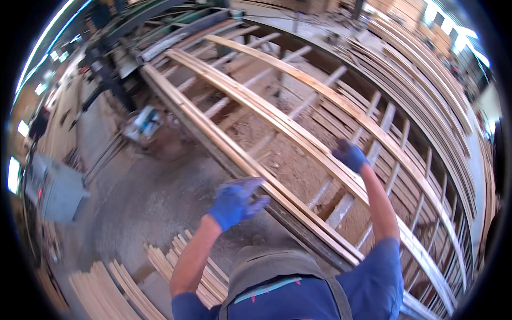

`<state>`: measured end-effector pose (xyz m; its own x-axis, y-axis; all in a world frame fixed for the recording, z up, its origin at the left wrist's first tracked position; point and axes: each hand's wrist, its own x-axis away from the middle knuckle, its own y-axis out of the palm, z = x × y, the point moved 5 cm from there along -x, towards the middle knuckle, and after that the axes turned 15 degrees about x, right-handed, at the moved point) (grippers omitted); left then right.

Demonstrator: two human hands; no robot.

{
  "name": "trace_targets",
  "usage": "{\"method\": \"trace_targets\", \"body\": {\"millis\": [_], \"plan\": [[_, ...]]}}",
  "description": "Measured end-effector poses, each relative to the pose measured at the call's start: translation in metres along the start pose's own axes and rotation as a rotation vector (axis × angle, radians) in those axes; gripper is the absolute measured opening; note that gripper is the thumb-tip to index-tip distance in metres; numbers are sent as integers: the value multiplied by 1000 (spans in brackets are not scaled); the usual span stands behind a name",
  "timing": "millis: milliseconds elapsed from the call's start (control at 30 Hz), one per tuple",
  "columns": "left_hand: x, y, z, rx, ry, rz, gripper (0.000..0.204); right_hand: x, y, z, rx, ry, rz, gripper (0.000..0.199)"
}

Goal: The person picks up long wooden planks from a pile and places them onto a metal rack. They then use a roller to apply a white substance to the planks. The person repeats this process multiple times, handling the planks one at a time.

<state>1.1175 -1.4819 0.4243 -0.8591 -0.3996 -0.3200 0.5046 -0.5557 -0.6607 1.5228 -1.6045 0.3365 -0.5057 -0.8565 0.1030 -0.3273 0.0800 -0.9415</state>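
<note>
Long wooden boards lie across a roller frame [341, 210] in front of me. My left hand [238, 202], in a blue glove, has its fingers spread beside the near pair of boards [245, 157]. Its fingertips overlap the outer edge of that pair; whether they touch cannot be made out. Farther right, my right hand [350, 156], also gloved in blue, is at the far side of the middle boards [272, 117]. Its fingers look bent but are blurred, and any grip on the wood is unclear. Beyond it runs a single board [314, 82].
Sawdust and more planks lie beneath the frame's crossbars. Stacked long boards [421, 74] fill the far right. Cut boards [101, 290] lie at the lower left, near the concrete floor [154, 208]. A grey metal cabinet [56, 186] stands at the left, machinery [109, 80] at the upper left.
</note>
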Motion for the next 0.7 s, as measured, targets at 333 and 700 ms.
{"method": "trace_targets", "body": {"millis": [333,700], "plan": [[98,-110,-235,223,-640,46,37,-206,46,-90,-162,40,-470,68],[112,-174,-346,306,-818,-64,33,-212,98,-83,-168,97,-543,77]]}}
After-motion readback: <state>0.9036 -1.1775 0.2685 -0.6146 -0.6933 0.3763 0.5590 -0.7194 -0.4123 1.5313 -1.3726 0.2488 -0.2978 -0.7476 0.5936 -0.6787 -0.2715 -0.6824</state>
